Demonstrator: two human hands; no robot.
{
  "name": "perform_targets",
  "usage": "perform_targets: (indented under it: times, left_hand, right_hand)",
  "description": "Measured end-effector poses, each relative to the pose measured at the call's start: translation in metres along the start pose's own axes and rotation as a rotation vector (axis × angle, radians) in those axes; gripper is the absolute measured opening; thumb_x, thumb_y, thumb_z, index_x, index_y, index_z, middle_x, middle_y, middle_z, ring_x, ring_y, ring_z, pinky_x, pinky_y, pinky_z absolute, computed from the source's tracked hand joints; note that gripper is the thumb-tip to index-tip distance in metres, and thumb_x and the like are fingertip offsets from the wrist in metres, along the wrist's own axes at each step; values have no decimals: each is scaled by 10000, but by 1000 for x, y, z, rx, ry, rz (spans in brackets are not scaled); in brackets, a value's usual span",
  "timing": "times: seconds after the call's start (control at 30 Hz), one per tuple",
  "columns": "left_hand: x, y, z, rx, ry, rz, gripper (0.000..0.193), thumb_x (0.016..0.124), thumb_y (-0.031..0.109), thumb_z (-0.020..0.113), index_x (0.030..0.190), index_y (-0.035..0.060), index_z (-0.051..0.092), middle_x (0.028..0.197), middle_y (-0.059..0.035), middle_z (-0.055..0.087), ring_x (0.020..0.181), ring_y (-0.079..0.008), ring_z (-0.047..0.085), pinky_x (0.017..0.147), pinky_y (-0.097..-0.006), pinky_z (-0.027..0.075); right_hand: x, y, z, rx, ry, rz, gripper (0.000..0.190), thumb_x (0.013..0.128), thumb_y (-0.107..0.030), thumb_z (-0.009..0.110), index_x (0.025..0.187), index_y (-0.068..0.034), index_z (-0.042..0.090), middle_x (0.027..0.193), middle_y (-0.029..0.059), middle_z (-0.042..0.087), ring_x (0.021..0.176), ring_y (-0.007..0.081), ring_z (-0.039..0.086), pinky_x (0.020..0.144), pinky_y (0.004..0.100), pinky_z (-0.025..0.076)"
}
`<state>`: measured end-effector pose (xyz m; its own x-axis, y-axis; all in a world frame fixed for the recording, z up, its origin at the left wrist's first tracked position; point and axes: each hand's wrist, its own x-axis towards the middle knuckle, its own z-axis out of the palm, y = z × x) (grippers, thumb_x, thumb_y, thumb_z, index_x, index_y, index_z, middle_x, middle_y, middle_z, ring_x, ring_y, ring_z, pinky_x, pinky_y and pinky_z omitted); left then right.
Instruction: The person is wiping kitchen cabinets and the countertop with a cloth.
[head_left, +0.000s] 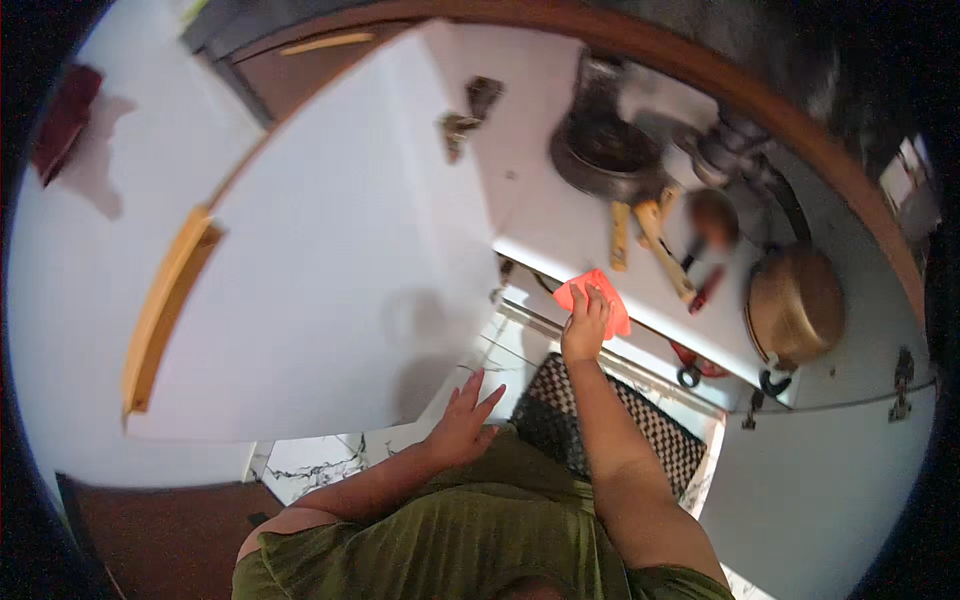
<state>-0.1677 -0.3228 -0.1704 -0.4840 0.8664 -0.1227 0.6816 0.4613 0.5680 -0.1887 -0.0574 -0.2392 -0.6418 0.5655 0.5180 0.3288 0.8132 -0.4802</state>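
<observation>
A coral-coloured cloth (618, 313) lies under the fingers of my right hand (586, 328), against the front edge of a white cabinet shelf (547, 217). Its middle is hidden by my fingers. Lower and to the left, my left hand (466, 424) is empty, its fingers apart, near the open white cabinet door (337, 247). Inside on the shelf sit a dark pan (600, 161), several wooden handles (619, 236) and a dark red handle (706, 289). Right of these is a gold-coloured metal pot (806, 304), which seems tipped on its side.
A second open door (817, 465) stands on the right, with metal hinges (900, 386) at its edge. A checkered mat (667, 439) covers part of the marble-patterned tile floor (322, 457). The left door carries a long yellowish handle (165, 307). Below the shelf, a red item (705, 364) shows partly.
</observation>
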Motion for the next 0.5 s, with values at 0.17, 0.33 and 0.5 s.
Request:
perform_targets:
  times: [0.17,0.33,0.5]
  left_hand:
    - [-61,11,-70,-186,72,48,624,829,122,557,1374,126,253,1397,-205,228,1270,-368,280,1032,-431,279]
    - [-137,39,-136,-95,572,433,333,748,-13,533,1066,76,576,934,-117,610,810,-275,585,697,-367,454]
    - [-177,27,-181,243,1473,470,569,684,-14,484,1243,37,385,1168,-168,367,1026,-271,419,842,-406,379]
  right_hand:
    - [16,-44,8,289,-243,-95,388,783,-4,458,1157,-97,498,1126,115,526,1098,309,461,941,453,357]
    - [2,-122,-55,1680,-541,794,420,895,-72,368,1311,-87,317,1245,86,458,1144,207,461,930,329,399]
    - [1,-236,-129,1719,-372,456,449,896,-62,382,1338,-67,301,1282,97,434,1156,221,455,952,347,384]
